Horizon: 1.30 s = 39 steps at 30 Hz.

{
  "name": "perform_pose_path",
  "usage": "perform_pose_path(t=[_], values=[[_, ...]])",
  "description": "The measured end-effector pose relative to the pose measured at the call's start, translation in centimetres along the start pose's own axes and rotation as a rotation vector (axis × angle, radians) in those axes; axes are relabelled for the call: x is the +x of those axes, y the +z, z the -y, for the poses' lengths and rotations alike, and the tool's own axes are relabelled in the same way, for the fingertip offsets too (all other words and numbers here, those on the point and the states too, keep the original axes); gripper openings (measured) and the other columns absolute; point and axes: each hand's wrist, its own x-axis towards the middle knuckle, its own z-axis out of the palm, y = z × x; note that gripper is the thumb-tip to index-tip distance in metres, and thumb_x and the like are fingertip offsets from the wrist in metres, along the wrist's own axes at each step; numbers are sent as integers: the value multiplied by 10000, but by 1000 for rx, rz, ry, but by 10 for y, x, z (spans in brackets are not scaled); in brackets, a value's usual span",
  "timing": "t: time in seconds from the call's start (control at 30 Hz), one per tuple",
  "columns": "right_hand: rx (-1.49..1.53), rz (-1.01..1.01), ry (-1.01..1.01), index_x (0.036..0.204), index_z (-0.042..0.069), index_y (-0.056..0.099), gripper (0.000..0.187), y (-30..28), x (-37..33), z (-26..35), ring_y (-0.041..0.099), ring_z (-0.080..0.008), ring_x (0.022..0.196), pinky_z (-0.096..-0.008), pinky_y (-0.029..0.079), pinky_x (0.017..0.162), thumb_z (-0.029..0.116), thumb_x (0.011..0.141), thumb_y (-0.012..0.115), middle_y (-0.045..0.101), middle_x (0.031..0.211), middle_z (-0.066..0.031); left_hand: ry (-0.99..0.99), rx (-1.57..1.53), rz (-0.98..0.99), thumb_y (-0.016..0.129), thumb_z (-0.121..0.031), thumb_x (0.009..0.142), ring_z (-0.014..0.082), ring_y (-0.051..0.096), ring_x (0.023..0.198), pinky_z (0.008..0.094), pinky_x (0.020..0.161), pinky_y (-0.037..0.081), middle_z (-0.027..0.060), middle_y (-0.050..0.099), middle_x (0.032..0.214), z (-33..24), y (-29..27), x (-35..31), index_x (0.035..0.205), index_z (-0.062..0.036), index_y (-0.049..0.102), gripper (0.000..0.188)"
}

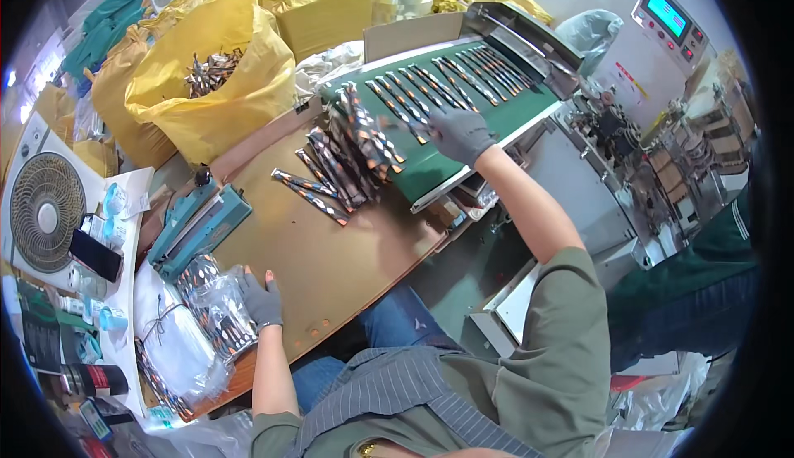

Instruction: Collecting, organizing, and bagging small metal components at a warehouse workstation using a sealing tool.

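Nearest, the left hand (263, 299), in a grey glove, rests at the near edge of the brown table (331, 260) with its fingers closed on a clear plastic bag (217, 302) packed with patterned sachets. Just left of that bag lies a white bag (172, 344) tied with string. Beyond them, a teal heat sealer (197, 220) sits on the table's left side, and a round fan (45, 208) stands further left, with a dark phone (94, 254) just beside it.

Mid-table, a loose pile of long narrow sachets (343, 156) fans out against the edge of the green conveyor belt (463, 119). The right hand (460, 134), also grey-gloved, reaches out over the belt, palm down with fingers spread; whether it grips a sachet, I cannot tell. Single sachets lie in a row (451, 78) along the belt, spaced side by side.

Farther off, an open yellow sack (217, 78) holds more sachets, and a machine with a lit screen (667, 13) stands at the far right.
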Motion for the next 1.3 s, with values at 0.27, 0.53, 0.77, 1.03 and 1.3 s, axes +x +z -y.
perform_pose_path(t=[0.27,0.53,0.77,1.03,1.3], values=[[81,502,229,964,38,686,398,-27,84,55,622,-350,969,-422,478,854,363,838,495,636,1018,-230,25,-117,-60,524,-381,880,417,411,1214,444,1027,326,279,433,1307,0,5,-1,1256,40,451,569],[220,44,239,1003,12,581,302,58,107,113,609,-386,909,-446,477,836,223,792,538,614,999,-232,-109,-127,-18,544,-341,863,402,421,1207,438,1015,341,249,439,1313,-9,2,4,1245,29,463,539],[55,65,-274,1101,56,554,357,202,137,224,583,-324,976,-412,468,795,199,774,572,611,1057,-158,-87,-158,21,523,-316,882,443,479,1113,472,924,410,279,463,1246,-9,5,4,1297,4,420,534],[-198,345,-603,930,115,642,177,281,211,261,641,-254,851,-376,505,714,184,841,505,669,910,-68,-37,-236,32,526,-273,871,462,514,1044,493,899,417,305,509,1184,-12,-1,13,1300,14,422,526],[71,198,-590,958,87,577,173,182,187,231,627,-293,846,-397,509,683,121,803,508,598,906,-124,-17,-244,6,524,-273,871,457,495,1074,495,915,405,298,494,1198,-13,5,16,1294,20,428,523]])
